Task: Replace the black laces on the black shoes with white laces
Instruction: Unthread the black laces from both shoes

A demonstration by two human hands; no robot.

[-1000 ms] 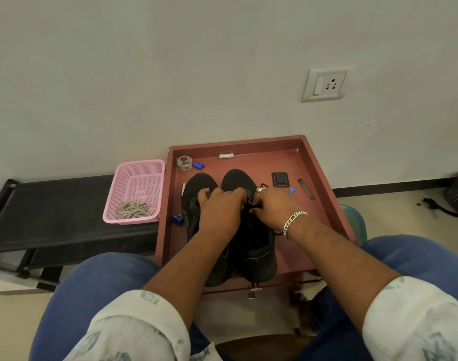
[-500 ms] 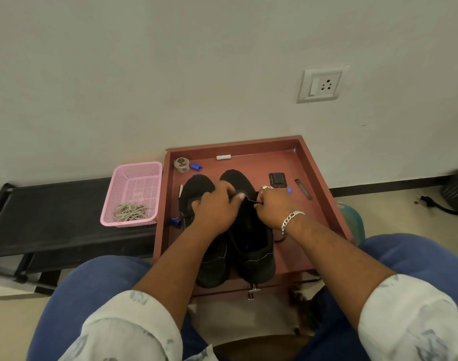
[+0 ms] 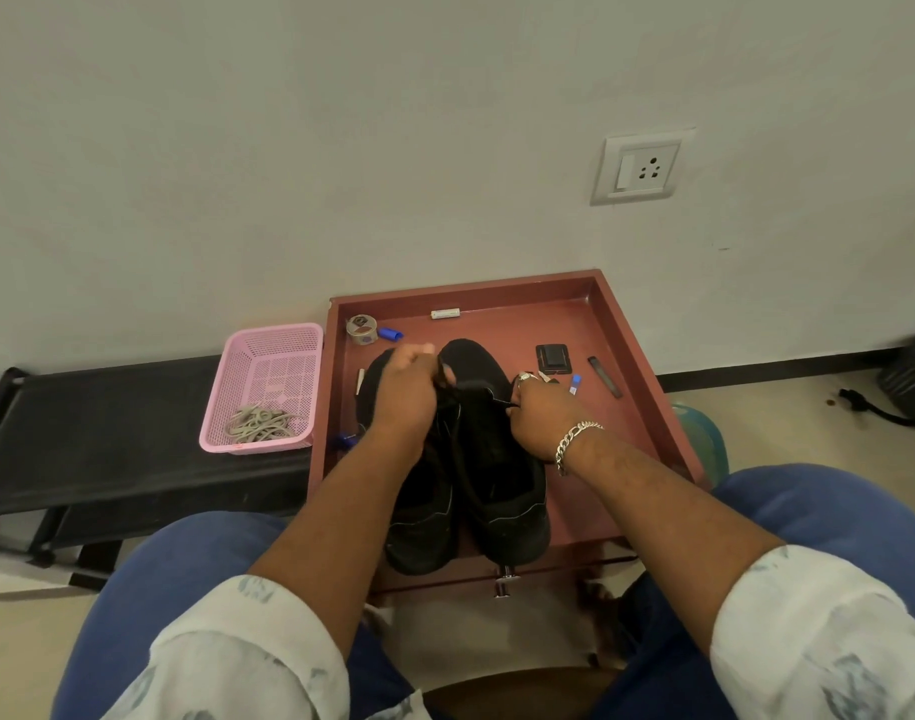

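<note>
The red-brown tray (image 3: 626,324) sat against the wall, and it carried everything for the job, within easy reach of the seated person. Down its middle stood the pair of black shoes (image 3: 502,491), side by side, heels at the near edge and toes toward the far edge, presumably so the lacing faced the worker.

Left of the tray, the pink basket (image 3: 268,356) rested on the black bench (image 3: 107,407) with the pale laces (image 3: 260,426) heaped in its near end, waiting well apart from the shoes, so the swap had not begun.

Over the shoes, the left hand (image 3: 406,394) was curled tight, its grip pinching the black lace (image 3: 471,394) up near the toe end. The right hand (image 3: 541,413) was closed too, its grip pulling the other stretch of that lace out sideways, so the cord ran taut between them. By the look of it, they were drawing the lace out of the right-hand shoe.

Small clutter ringed the far half of the tray: a tape roll (image 3: 361,328) at the far left corner, a blue cap (image 3: 390,334) just beside it, and a dark square object (image 3: 553,357) toward the right edge.
</note>
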